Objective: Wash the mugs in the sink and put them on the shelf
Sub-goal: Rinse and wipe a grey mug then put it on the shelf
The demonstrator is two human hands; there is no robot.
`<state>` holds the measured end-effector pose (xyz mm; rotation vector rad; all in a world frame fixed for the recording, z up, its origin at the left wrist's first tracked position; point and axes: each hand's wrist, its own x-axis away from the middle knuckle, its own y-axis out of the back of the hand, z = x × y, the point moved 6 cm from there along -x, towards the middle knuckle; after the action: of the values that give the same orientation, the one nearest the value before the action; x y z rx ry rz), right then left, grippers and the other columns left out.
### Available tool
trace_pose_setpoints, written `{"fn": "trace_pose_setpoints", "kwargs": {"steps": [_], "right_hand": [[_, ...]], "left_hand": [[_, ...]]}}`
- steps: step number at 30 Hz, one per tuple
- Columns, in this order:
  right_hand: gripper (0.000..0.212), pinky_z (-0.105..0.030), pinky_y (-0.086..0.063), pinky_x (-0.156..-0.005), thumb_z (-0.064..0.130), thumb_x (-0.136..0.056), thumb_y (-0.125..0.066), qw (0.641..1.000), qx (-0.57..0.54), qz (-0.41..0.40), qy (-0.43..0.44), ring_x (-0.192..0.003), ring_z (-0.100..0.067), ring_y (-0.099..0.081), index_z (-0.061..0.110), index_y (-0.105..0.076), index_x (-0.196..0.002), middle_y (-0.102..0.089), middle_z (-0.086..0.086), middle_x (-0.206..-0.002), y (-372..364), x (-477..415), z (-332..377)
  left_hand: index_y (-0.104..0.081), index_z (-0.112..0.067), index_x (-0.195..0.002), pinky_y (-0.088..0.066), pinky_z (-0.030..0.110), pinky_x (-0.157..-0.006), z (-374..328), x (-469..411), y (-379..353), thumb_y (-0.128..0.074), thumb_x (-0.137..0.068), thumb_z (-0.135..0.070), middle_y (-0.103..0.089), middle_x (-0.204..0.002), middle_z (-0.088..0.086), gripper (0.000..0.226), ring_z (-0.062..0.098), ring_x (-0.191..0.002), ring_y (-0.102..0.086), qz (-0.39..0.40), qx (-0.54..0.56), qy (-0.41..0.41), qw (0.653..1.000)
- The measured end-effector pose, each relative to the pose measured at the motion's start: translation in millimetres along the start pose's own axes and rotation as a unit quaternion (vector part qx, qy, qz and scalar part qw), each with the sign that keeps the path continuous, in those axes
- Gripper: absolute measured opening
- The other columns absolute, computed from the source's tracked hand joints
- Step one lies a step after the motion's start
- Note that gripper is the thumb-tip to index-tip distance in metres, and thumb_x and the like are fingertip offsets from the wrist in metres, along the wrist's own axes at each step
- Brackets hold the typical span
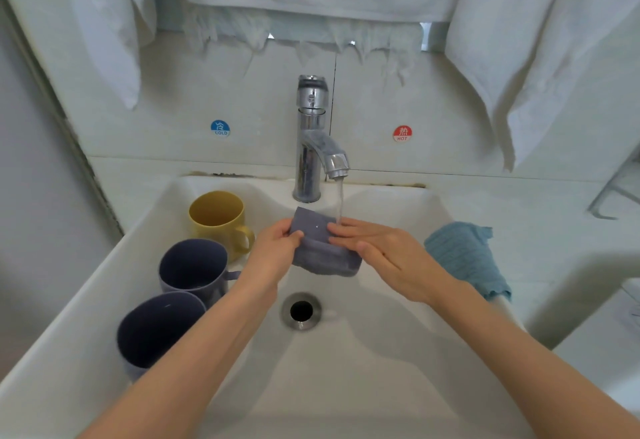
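Soft even daylight, faint shadows, slight blur, bowed wide-angle edges

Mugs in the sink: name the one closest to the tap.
The yellow mug, standing nearest the chrome tap; the two purple-grey mugs sit in front of it, nearer the camera.
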<state>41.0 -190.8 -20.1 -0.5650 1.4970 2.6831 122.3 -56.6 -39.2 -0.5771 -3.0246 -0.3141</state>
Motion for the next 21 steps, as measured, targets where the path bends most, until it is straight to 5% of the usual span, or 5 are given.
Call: {"fn": "trace_pose_setpoints", "kwargs": {"steps": [7, 21], "right_hand": [[0.046, -0.015, -0.025, -0.110, 0.026, -0.094, -0.026, 0.999, -0.002, -0.024, -0.029, -0.126, 0.008, -0.034, 0.015, -0.056, -0.128, -0.044, 0.018, -0.130, 7.9, 1.6, -11.8], [0.055, -0.005, -0.021, -0.106, 0.032, -0.089, -0.023, 0.999, 0.025, -0.017, 0.017, -0.124, 0.009, -0.033, 0.012, -0.061, -0.123, -0.045, 0.017, -0.128, 1.5, -0.1, 0.1]], "left_hand": [[-0.059, -0.007, -0.114, -0.043, 0.034, -0.096, 5.8, -1.1, -0.3, -0.040, -0.097, -0.005, -0.062, -0.114, 0.012, 0.025, 0.026, -0.109, -0.055, 0.010, 0.002, 0.047, 0.999], [-0.057, -0.021, -0.080, -0.042, 0.038, -0.099, 14.1, -3.1, 3.0, -0.041, -0.097, -0.003, -0.061, -0.094, 0.003, 0.029, 0.022, -0.100, -0.053, -0.011, 0.058, 0.090, 0.994]]}}
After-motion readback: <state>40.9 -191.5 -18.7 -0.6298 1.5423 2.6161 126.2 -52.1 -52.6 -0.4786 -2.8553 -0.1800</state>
